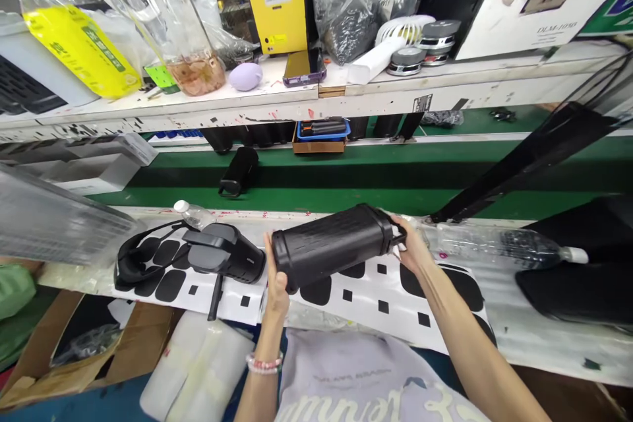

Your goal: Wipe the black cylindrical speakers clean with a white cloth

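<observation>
At left on the table (548,346) sits a gray-and-black device (222,252). Next, the person's left hand (277,287) has its grip flat against the left end of a black case (331,244), supporting it. The case slants upward to the right, above a white sheet (361,310) with black shapes. The right hand's (414,245) grip clasps its right end. Farther right lies a clear bottle (494,245).

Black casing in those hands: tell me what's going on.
A person holds the black casing slanted above the bench, left hand at one end, right hand at the other. Beneath it lies a white sheet with black shapes. Another black unit lies on the green surface beyond.
</observation>
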Demonstrator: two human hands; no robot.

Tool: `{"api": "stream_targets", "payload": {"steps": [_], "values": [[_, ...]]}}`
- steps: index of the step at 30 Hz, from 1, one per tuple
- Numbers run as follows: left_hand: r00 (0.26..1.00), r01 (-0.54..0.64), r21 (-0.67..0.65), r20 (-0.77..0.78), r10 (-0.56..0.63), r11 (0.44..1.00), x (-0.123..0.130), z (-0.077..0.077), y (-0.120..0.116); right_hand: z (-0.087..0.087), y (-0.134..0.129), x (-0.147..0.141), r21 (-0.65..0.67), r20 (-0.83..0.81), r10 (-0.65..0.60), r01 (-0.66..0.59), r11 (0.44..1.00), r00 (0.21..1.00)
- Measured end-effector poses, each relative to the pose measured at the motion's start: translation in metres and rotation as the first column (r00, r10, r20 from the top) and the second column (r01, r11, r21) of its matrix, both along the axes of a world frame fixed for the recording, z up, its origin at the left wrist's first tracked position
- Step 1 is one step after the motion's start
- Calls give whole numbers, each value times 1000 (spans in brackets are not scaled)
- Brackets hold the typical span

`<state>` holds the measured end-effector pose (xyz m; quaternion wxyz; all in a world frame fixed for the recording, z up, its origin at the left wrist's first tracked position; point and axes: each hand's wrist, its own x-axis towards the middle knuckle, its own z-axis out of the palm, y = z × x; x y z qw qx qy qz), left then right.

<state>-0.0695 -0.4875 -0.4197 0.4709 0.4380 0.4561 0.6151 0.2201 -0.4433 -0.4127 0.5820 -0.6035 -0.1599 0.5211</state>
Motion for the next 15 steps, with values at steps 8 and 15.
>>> {"api": "stream_targets", "payload": {"steps": [8,15], "values": [[910,75,-395,403,99,916,16,87,4,90,-18,14,294,-164,-104,149,944,981],[947,56,-292,318,41,955,27,95,-4,65,-25,24,236,-198,-167,212,948,966]]}}
